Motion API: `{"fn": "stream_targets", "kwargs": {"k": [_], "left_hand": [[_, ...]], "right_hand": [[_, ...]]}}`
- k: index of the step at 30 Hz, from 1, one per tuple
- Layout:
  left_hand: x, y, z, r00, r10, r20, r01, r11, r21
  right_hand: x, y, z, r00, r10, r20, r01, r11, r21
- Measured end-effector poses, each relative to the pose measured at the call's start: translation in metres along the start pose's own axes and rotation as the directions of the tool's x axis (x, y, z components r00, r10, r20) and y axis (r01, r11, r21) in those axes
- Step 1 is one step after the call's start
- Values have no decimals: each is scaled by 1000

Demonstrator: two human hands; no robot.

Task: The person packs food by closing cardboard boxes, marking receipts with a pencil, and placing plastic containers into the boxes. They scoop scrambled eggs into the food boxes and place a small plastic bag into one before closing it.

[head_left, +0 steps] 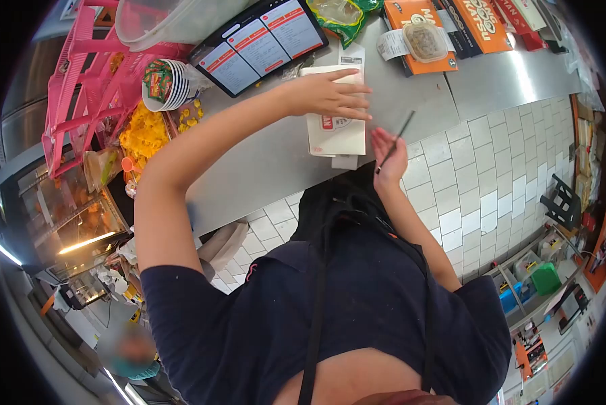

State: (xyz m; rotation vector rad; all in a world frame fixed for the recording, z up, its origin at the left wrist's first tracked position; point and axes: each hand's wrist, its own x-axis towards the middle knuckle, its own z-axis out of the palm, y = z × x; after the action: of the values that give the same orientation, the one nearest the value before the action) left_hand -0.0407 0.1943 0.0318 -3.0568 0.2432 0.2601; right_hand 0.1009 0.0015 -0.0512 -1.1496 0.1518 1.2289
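Note:
My left hand (326, 94) lies palm down with fingers spread over a flat white paper packet (320, 145) with red and dark print. The packet rests on the steel counter (249, 145), and a white slip shows under its near edge. My right hand (389, 158) is just right of the packet, past the counter's edge, with the palm partly turned up. It holds a thin black pen-like stick (404, 125), slanting up to the right between thumb and fingers.
A tablet (262, 44) with order lists stands behind my left forearm. Stacked paper cups (164, 84), yellow food (144, 131) and a pink basket (67, 88) are at left. Orange printed boxes (414, 13) and a lidded tub (424, 42) sit at back right. Another person (127, 351) is lower left.

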Motion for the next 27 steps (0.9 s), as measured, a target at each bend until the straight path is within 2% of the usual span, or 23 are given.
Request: {"fn": "stream_targets", "kwargs": {"k": [1,2,3,4,5,6,7,8,9,10,11,12,13,15,17,19,21,22,23,25,27], "left_hand": [[7,-4,4,995,69,-72,-70,998,-6],[11,-7,8,996,65,-63,-61,996,64],[12,-4,3,996,65,-60,-61,996,69],[12,4,-5,993,-112,-38,112,994,-5],[12,13,-14,958,-286,-4,285,956,-75],[10,28,-9,886,-460,-59,455,887,-79],[13,50,-3,888,-457,-55,453,889,-72],[18,75,2,627,-763,-158,669,631,-393],[24,95,4,263,-958,-118,676,270,-686],[34,111,2,265,-957,-119,679,273,-681],[49,127,1,144,-990,-11,761,118,-638],[61,136,1,6,-996,94,816,-50,-575],[69,139,4,-5,-995,103,817,-64,-574],[78,141,6,-42,-995,93,853,-84,-515],[75,139,2,-44,-996,76,836,-79,-543],[74,140,4,3,-1000,26,756,-15,-654],[76,136,22,2,-1000,25,752,-15,-659],[78,129,27,12,-1000,23,749,-6,-663],[82,122,31,-2,-1000,26,748,-19,-663],[91,103,29,16,-1000,-7,747,16,-665],[102,83,33,1,-1000,-27,746,19,-666]], "right_hand": [[-4,-6,-5,983,-178,-48,163,961,-224],[-7,-12,-14,983,-179,-43,166,962,-219],[-8,-19,-28,956,-285,75,293,895,-336],[-9,-27,-36,907,-370,202,422,799,-429],[-9,-33,-42,905,-372,205,425,800,-424],[-10,-38,-46,911,-335,242,412,773,-481],[-10,-41,-46,915,-296,274,401,743,-536],[-8,-44,-43,922,-265,283,380,765,-521],[-4,-46,-37,920,-268,285,382,769,-513],[0,-48,-31,911,-248,329,397,743,-539],[4,-50,-24,900,-225,374,413,715,-564],[9,-50,-13,902,-213,376,397,752,-526],[20,-48,-11,903,-200,380,390,751,-532],[42,-46,-9,896,33,444,315,657,-685],[58,-57,-4,875,78,478,332,621,-710],[64,-68,4,856,131,501,343,582,-738],[68,-73,9,798,15,602,412,716,-564],[69,-74,10,804,-44,594,441,714,-544],[68,-78,9,799,-32,600,440,711,-548],[62,-87,6,859,-114,499,404,749,-524],[60,-90,-6,867,-126,483,395,766,-508]]}}
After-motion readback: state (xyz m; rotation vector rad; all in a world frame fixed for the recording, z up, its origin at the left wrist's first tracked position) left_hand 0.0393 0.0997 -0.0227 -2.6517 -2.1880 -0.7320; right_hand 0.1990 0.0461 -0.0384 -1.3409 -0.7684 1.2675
